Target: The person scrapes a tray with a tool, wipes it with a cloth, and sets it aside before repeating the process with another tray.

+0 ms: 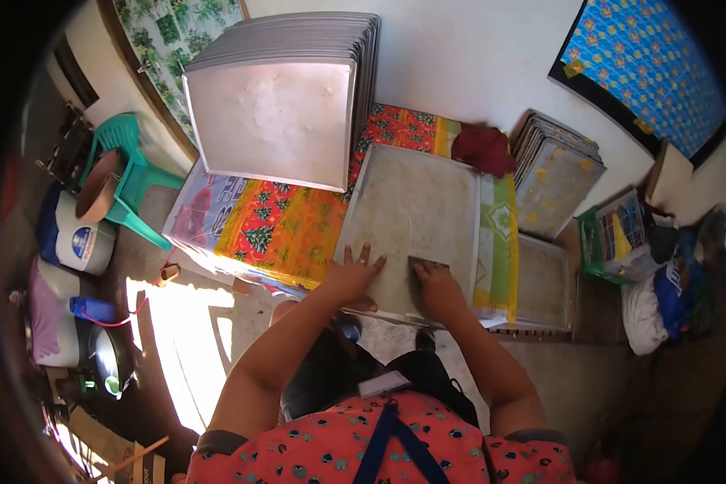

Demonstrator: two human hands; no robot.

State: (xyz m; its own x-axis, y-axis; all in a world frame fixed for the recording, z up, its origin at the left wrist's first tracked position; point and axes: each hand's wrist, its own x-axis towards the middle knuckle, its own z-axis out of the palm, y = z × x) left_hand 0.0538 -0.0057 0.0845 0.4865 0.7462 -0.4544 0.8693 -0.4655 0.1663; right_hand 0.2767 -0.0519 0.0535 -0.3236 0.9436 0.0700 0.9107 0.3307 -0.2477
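Observation:
A large, shallow metal baking tray (415, 194) with a dull, stained surface lies on the cloth-covered table in front of me. My left hand (352, 279) rests on the tray's near left part, fingers spread and a ring on one of them. At the near right part, my right hand (442, 294) is closed on a dark flat scraper (415, 274), pressed to the tray surface. Part of the scraper is hidden under the fingers. Behind and to the left stands a tall stack of similar trays (270, 121), on edge.
A dark red cloth (483, 151) lies at the tray's far right corner. More stained trays (558, 181) lean against the wall at right, above another flat tray (540, 282). A green crate (593, 250) stands farther right. On the left is a green plastic chair (141, 181) with a brown basin (99, 187).

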